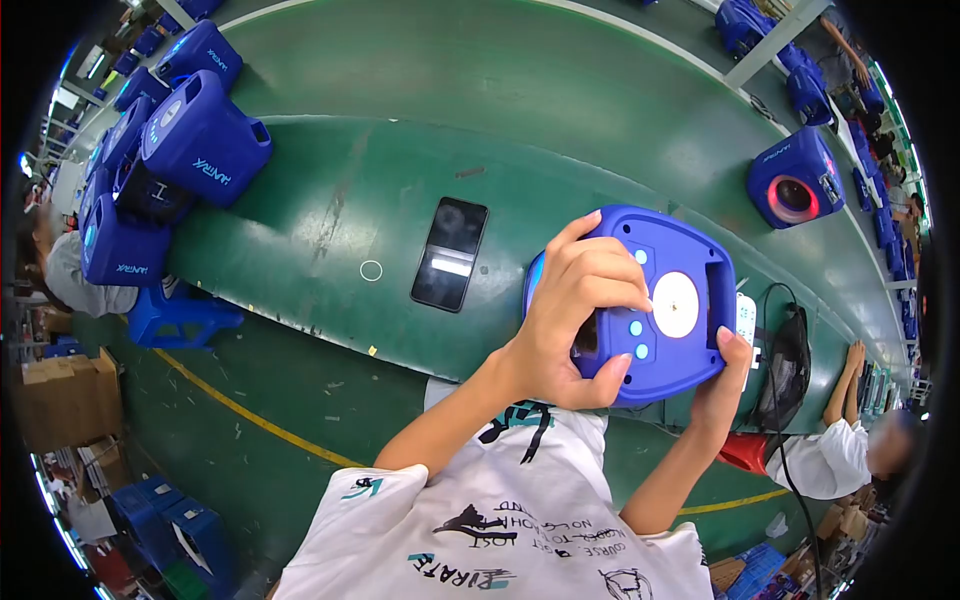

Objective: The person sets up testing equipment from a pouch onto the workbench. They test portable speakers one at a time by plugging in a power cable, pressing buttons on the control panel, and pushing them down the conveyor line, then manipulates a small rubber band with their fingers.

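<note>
A blue portable speaker [700, 365] is held up in front of me, with a round white disc [676, 306] and several lit round buttons on the side facing me. My left hand [575, 315] is closed around its left part. The index finger reaches to the buttons beside the disc, and the thumb presses near the lower edge. At the lower right corner my right hand [722, 385] grips the speaker, thumb on the face; its other fingers are hidden behind. Left of the speaker, a black smartphone [450, 255] lies on the green bench [330, 250].
Several blue speakers [205, 140] crowd the bench's left end. Another speaker [795, 190] with a red-lit cone stands at the far right. A black mesh bag [790, 365], a cable and a white power strip [745, 325] lie at right, near a seated person [830, 455]. A blue stool [180, 318] stands lower left.
</note>
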Motion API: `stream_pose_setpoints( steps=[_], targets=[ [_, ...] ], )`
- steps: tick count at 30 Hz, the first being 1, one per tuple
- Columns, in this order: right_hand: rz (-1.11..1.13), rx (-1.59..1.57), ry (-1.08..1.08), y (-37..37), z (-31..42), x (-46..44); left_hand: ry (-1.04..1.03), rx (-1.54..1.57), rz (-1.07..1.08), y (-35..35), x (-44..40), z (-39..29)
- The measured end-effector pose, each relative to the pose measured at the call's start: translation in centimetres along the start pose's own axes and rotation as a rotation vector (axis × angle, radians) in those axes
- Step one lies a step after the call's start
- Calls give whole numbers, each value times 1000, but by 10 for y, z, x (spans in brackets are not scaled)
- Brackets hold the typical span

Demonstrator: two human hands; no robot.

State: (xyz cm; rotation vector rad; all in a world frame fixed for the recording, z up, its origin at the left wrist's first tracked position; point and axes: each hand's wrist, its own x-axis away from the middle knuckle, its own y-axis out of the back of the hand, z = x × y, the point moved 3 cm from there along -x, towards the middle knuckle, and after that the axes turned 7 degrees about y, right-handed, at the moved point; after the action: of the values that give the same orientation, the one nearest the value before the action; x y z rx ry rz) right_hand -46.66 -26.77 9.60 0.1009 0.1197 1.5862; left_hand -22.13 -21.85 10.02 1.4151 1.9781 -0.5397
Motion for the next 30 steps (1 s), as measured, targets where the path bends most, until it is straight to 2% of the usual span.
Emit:
stream_pose_setpoints(
  steps=[13, 30],
  targets=[
    [57, 3, 11, 1, 4, -2, -26, 71, -33, 0, -2, 2],
    [79, 51, 87, -9, 12, -5, 19, 71, 58, 7, -16, 8]
  ],
)
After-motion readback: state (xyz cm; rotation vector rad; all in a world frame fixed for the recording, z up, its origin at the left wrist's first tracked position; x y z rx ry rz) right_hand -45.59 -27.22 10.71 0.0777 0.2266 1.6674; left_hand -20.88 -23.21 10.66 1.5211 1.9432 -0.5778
